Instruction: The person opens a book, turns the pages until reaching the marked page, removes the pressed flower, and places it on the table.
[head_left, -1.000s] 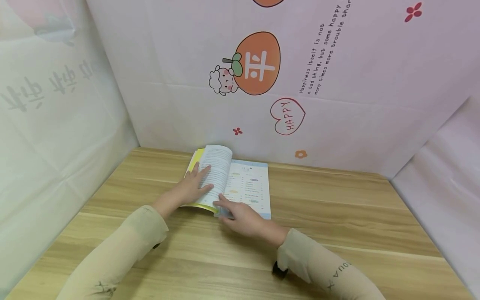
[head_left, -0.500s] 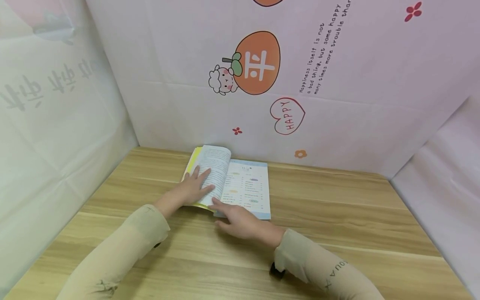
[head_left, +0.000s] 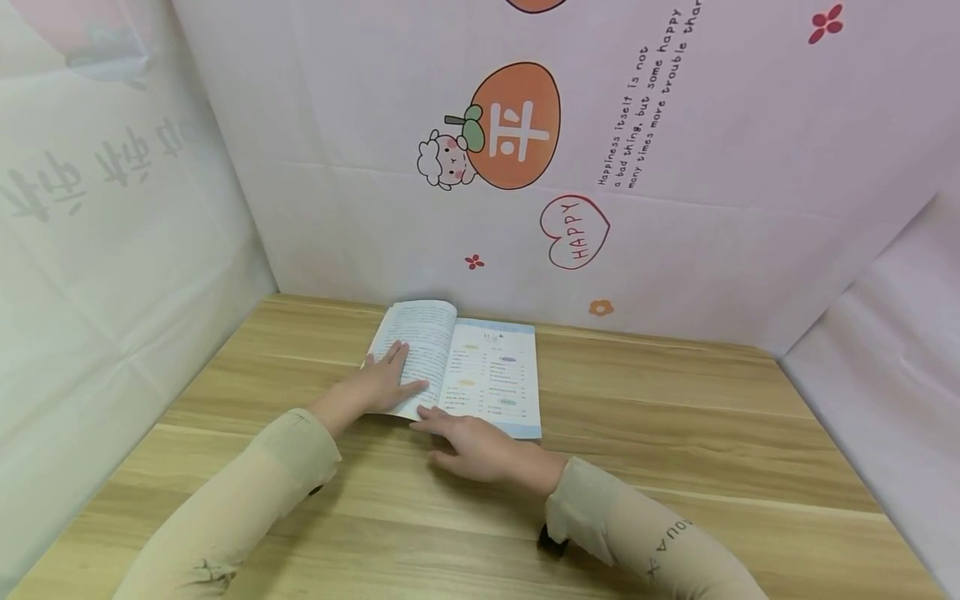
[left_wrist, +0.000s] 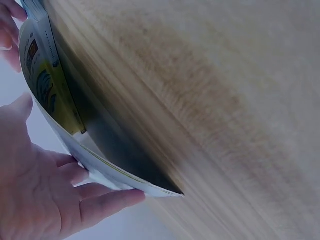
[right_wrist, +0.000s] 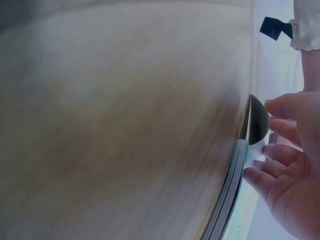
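An open book (head_left: 497,392) lies on the wooden table by the back wall. Its left leaves (head_left: 422,329), printed with lines of text, curve over to the left; the right page has a blue border and coloured labels. My left hand (head_left: 372,386) rests on the left leaves, fingers spread. In the left wrist view, the bent cover (left_wrist: 120,175) bows away from the table under that hand's fingers. My right hand (head_left: 476,443) is at the lower end of the fold, index finger extended along the bottom edge. Its fingers lie beside the page block (right_wrist: 227,200) in the right wrist view.
The wooden tabletop (head_left: 675,400) stretches to the right and in front of the book. A printed white cloth (head_left: 337,208) hangs close behind it, with further cloth walls at left (head_left: 112,292) and right (head_left: 885,333).
The left leaves have come down, and the yellow strip at their edge has gone from sight. My right hand has slid slightly left along the bottom edge; my left hand stays on the leaves.
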